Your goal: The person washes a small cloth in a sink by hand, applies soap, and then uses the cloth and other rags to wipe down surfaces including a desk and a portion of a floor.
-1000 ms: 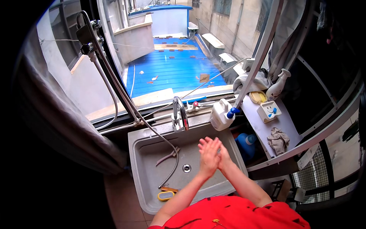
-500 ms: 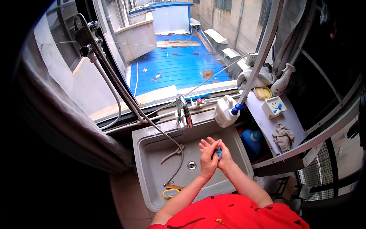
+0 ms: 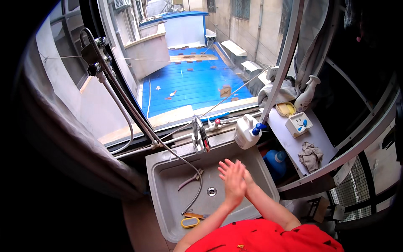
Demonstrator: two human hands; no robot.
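Over the right half of the grey sink, my two hands are laid palm to palm. My left hand is on top with its fingers stretched out, slightly blurred. Beneath it lies my right hand, partly covered, with fingertips reaching out past the left hand. Whatever lies between the palms is hidden. Just beyond the hands, the chrome faucet stands at the sink's back edge.
A grey hose, a pale pinkish strip and a yellow-rimmed brush lie in the sink. A white pump jug stands at its back right corner. The side shelf holds a crumpled cloth, a smiling box and a spray bottle.
The blue stuff seen between my hands is now covered. My left hand has turned flatter over the right, and both have shifted slightly nearer to me.
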